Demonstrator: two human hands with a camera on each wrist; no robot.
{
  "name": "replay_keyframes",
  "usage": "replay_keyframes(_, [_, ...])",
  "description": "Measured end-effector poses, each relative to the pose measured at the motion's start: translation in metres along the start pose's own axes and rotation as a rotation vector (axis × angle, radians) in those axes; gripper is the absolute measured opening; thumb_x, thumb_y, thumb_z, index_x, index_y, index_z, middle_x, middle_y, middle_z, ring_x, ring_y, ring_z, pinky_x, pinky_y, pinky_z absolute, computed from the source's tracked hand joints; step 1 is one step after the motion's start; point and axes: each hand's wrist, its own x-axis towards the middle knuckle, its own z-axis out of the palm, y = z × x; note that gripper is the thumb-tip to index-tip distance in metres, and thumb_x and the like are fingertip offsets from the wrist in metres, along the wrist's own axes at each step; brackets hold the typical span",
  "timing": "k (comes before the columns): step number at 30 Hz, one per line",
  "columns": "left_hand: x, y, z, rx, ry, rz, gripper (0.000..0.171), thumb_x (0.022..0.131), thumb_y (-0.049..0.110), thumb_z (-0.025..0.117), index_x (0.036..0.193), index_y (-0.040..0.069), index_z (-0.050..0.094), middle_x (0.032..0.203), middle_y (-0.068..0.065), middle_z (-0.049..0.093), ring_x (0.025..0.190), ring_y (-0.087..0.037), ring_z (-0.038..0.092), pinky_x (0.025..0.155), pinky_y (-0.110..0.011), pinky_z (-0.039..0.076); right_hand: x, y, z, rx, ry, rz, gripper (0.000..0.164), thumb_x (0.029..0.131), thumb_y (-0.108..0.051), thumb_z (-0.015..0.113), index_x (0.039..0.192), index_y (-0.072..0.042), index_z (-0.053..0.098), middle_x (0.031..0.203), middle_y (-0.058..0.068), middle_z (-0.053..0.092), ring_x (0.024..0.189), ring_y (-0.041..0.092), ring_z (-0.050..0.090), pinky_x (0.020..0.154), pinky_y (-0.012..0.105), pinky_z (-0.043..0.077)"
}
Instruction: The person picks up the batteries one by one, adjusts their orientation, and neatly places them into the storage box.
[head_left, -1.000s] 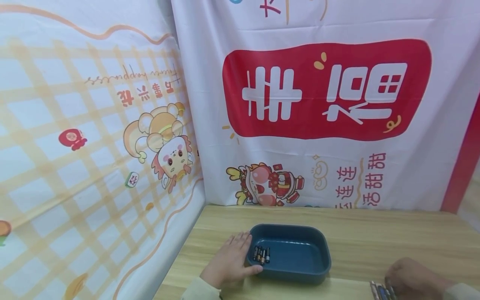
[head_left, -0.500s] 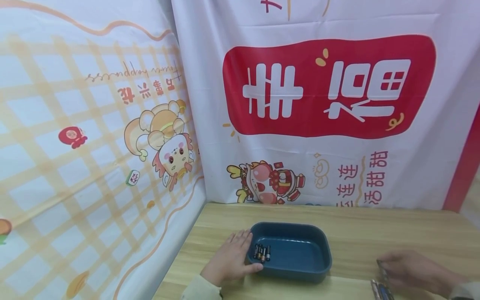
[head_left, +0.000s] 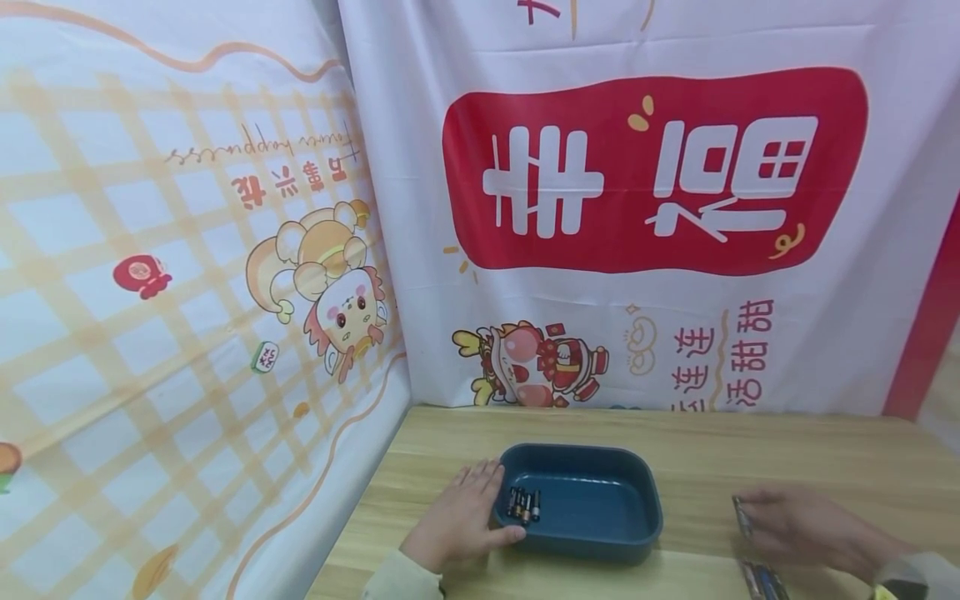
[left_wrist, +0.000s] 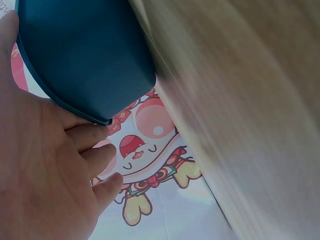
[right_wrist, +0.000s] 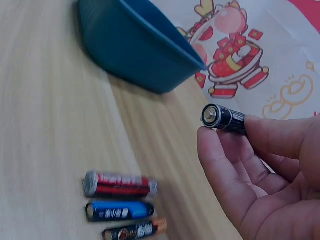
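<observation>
A dark blue rectangular tub (head_left: 592, 546) stands on the table, with several small batteries (head_left: 523, 505) lying side by side at its left end. My left hand (head_left: 461, 517) rests against that end, fingers extended along the rim and thumb over the near edge. In the left wrist view, the fingertips lie right at the tub's rim (left_wrist: 70, 107). To the right of the tub, my right hand (right_wrist: 272, 170) pinches a black battery (right_wrist: 223, 118) between thumb and fingers, its metal terminal facing outward. Below it on the table lie a red-and-silver battery (right_wrist: 120, 185), a blue battery (right_wrist: 120, 210) and a black-and-orange battery (right_wrist: 135, 230).
Wood-grain tabletop (head_left: 705, 467) runs between the tub and the right hand. A white printed cloth with a red panel (head_left: 622, 183) hangs behind the table. Another cloth with a yellow check pattern (head_left: 187, 350) hangs along the left side.
My right hand has picked up a battery from the row at the right and moved left and slightly away with it. The left hand and tub stay in place.
</observation>
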Motion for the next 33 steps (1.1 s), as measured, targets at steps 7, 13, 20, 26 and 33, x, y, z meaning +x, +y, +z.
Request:
replay_keyframes(7, [-0.001,-0.001,0.001,0.002,0.004,0.001,0.1,0.087,0.079,0.033,0.153,0.004,0.028,0.159,-0.011,0.023,0.145,-0.029,0.019,0.115,-0.049,0.019,0.01,-0.019,0.011,-0.008,0.013,-0.012,0.053,0.1,-0.013,0.053,0.135,0.022,0.035,0.124,0.026,0.057,0.116,0.039,0.056,0.095,0.047,0.049])
replay_keyframes(13, [-0.001,-0.002,0.002,0.007,0.001,-0.002,0.1,0.087,0.079,0.033,0.153,0.004,0.028,0.159,-0.01,0.022,0.145,-0.028,0.018,0.115,-0.049,0.019,0.023,-0.025,0.02,0.058,0.013,-0.031,0.044,0.099,-0.011,0.054,0.131,0.017,0.043,0.118,0.018,0.061,0.114,0.035,0.058,0.098,0.048,0.047])
replay_keyframes(20, [-0.002,-0.003,0.003,0.005,0.0,0.003,0.1,0.087,0.079,0.032,0.153,0.003,0.027,0.159,-0.011,0.022,0.145,-0.029,0.019,0.115,-0.049,0.019,0.037,-0.025,0.026,0.046,0.012,-0.065,0.043,0.099,-0.012,0.055,0.131,0.015,0.044,0.116,0.014,0.062,0.115,0.033,0.058,0.097,0.047,0.048])
replay_keyframes(26, [-0.002,-0.002,0.002,0.009,0.007,0.009,0.1,0.088,0.078,0.033,0.153,0.004,0.028,0.159,-0.012,0.022,0.145,-0.029,0.019,0.115,-0.049,0.019,0.05,-0.026,0.03,0.073,-0.022,-0.11,0.034,0.1,-0.009,0.052,0.128,0.011,0.049,0.114,0.011,0.063,0.11,0.025,0.06,0.097,0.043,0.049])
replay_keyframes(33, [0.0,-0.002,0.002,0.002,-0.002,-0.006,0.1,0.087,0.079,0.033,0.154,0.005,0.027,0.159,-0.009,0.021,0.146,-0.026,0.017,0.116,-0.047,0.017,0.062,-0.032,0.038,0.105,-0.022,-0.116,0.032,0.1,-0.007,0.051,0.126,0.011,0.05,0.109,0.011,0.063,0.105,0.023,0.062,0.096,0.043,0.049])
